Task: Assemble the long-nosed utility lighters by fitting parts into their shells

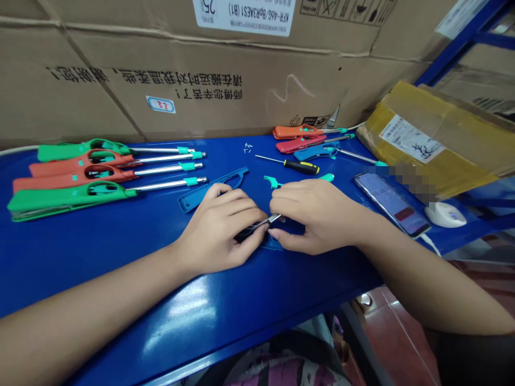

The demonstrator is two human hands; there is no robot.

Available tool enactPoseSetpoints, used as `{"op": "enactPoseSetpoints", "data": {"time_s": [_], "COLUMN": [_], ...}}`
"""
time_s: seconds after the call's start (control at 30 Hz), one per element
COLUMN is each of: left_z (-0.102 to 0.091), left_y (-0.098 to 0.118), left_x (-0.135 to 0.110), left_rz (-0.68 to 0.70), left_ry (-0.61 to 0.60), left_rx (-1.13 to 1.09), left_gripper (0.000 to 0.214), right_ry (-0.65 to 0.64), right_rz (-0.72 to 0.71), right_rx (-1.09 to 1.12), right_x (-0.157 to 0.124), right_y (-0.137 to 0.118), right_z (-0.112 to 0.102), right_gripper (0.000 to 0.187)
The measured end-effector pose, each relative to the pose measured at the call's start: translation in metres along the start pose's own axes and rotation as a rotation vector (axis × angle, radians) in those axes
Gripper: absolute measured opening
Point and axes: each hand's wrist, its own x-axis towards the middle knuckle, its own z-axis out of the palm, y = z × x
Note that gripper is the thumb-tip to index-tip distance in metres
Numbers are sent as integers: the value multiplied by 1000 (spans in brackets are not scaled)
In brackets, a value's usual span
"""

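My left hand (227,230) is closed around the dark inner part of a stick lighter, mostly hidden by the fingers. Pinched between the fingertips of my right hand (317,214) is a short metal tube (274,218) with thin wires at its end. Under both hands a blue lighter shell piece (272,244) shows in part. Another blue shell half (193,197) lies just beyond my left hand. Past my right knuckles are a teal trigger piece (271,182) and a teal-tipped part (329,177), partly covered.
Several green and orange lighters (76,195) lie at left. Further back are a yellow-black screwdriver (301,166), tiny screws (248,147), and orange, red and blue lighters (301,143). A phone (390,203), white mouse (446,214) and taped box (426,134) stand right; cardboard (161,53) walls the back.
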Motion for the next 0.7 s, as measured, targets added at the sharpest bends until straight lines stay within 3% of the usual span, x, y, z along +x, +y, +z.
{"op": "enactPoseSetpoints", "data": {"time_s": [0.23,0.7], "left_z": [-1,2], "left_y": [2,-4], "left_x": [2,-1], "left_rz": [-33,-40], "left_ry": [0,15], "left_rx": [-29,0], "left_gripper": [13,11], "right_ry": [-45,-51], "right_rz": [-32,-23], "right_rx": [119,64], "right_x": [-4,-5], "right_y": [10,16], "right_z": [-7,-7], "right_gripper": [29,27]}}
